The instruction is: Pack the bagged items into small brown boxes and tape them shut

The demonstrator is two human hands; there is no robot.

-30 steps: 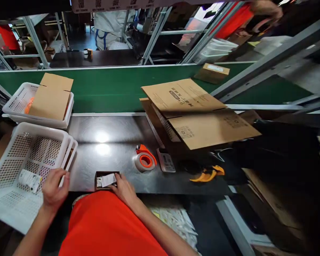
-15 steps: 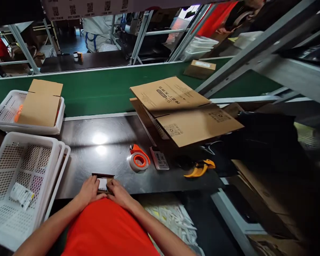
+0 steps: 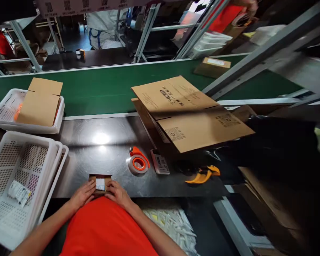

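At the table's near edge, right against my red shirt, is a small brown cardboard box. A white printed packet or paper shows in it. My left hand grips the left side of the box, fingers bent over its edge. On the opposite side, my right hand holds the box with curled fingers. Both thumbs lie low, partly hidden near the shirt. To the right of the hands rest an orange tape dispenser with a roll of tape and a pale rectangular device or pack with a label.
Stacked white plastic baskets stand at left; another basket behind holds flat cardboard. A large opened carton covers the table's right rear. A yellow-black tape cutter lies at right. A green conveyor runs behind.
My left hand has slid slightly left and down along the box, so more of the white packet shows. The right hand stays at its side. The view has shifted slightly.
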